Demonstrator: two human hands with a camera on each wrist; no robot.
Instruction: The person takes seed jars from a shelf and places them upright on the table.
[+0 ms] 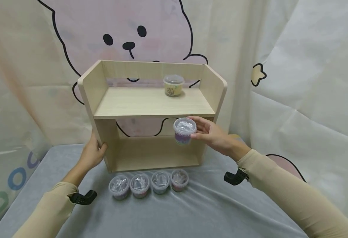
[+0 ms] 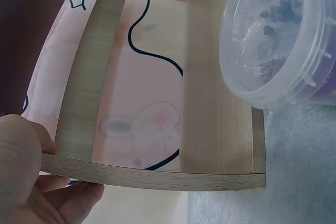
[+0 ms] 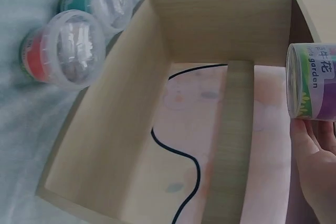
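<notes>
My right hand [image 1: 214, 135] holds a small round plastic tub [image 1: 183, 134] with a clear lid, its thumb and fingers round the right side. The tub is upright in front of the lower opening of a pale wooden two-tier shelf [image 1: 156, 104]. Purple shows on its label, and the right wrist view reads "little garden" on the tub [image 3: 317, 85]. At the shelf's left side, my left hand [image 1: 91, 152] grips the side panel's edge, thumb on one face and fingers on the other, as the panel [image 2: 157, 177] shows in the left wrist view.
A yellow-labelled tub [image 1: 173, 88] stands on the upper tier, right of centre. Several lidded tubs line up on the grey cloth [image 1: 162, 215] before the shelf, the rightmost a reddish tub [image 1: 179, 180]. Behind hangs a printed curtain [image 1: 227, 39].
</notes>
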